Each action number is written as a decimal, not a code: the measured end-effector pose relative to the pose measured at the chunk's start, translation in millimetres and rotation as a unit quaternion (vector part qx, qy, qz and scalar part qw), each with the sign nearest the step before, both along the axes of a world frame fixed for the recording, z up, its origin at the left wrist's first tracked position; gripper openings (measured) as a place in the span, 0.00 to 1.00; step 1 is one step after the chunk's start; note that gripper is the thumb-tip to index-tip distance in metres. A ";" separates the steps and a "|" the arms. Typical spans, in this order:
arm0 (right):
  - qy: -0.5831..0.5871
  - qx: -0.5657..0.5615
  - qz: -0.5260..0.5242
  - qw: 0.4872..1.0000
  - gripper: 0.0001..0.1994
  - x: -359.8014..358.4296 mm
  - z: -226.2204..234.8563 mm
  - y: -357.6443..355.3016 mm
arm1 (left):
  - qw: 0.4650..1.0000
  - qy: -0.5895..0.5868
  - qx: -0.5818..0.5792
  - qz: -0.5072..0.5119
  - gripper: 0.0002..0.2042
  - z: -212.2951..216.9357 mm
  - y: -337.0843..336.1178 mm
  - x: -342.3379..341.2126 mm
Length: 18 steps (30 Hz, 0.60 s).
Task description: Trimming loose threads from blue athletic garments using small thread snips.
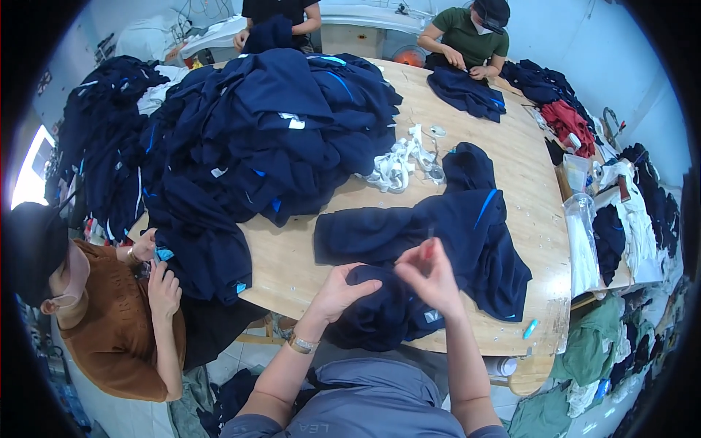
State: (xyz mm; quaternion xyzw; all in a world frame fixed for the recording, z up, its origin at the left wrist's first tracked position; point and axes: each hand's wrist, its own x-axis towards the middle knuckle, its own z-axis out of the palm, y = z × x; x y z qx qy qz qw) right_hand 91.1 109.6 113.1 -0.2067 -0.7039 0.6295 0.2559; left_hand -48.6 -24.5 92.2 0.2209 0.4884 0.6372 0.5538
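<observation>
A navy garment point(453, 219) with a bright blue stripe lies spread on the wooden table in front of me, its near part bunched up at the table's edge. My left hand point(345, 293) is closed on this bunched cloth, thumb on top and fingers partly hidden in the fabric. Just to the right, my right hand point(431, 279) is raised slightly over the garment with thumb and fingertips drawn together. Its fingertips are a little blurred, and whatever they may hold is too small to make out. A small pale label point(433, 316) shows on the cloth below it.
A large heap of navy garments point(270, 124) covers the table's far left. White strips point(398, 164) lie beyond my garment; a turquoise cutter-like tool point(531, 328) rests near the right edge. Co-workers handle garments at left point(117, 314), far side point(281, 22) and far right point(471, 47).
</observation>
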 end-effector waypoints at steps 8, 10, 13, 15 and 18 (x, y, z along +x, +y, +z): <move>-0.058 -0.018 -0.022 0.998 0.13 -4.7 -3.4 1.6 | 1.000 0.025 -0.003 -0.001 0.12 1.4 2.0 2.3; -0.012 -0.141 -0.012 0.990 0.13 -6.4 -5.1 3.3 | 1.000 0.025 -0.001 -0.003 0.12 2.4 1.8 2.8; 0.000 -0.258 -0.013 0.966 0.13 -4.0 -4.2 8.7 | 1.000 0.027 0.000 0.000 0.13 2.5 1.3 3.5; 0.029 -0.247 -0.040 0.968 0.13 -4.0 -4.8 12.2 | 1.000 0.028 -0.002 0.003 0.13 2.2 0.8 3.6; 0.074 -0.173 -0.045 0.981 0.14 -6.3 -3.3 9.6 | 1.000 0.012 0.000 0.003 0.12 2.2 1.9 4.0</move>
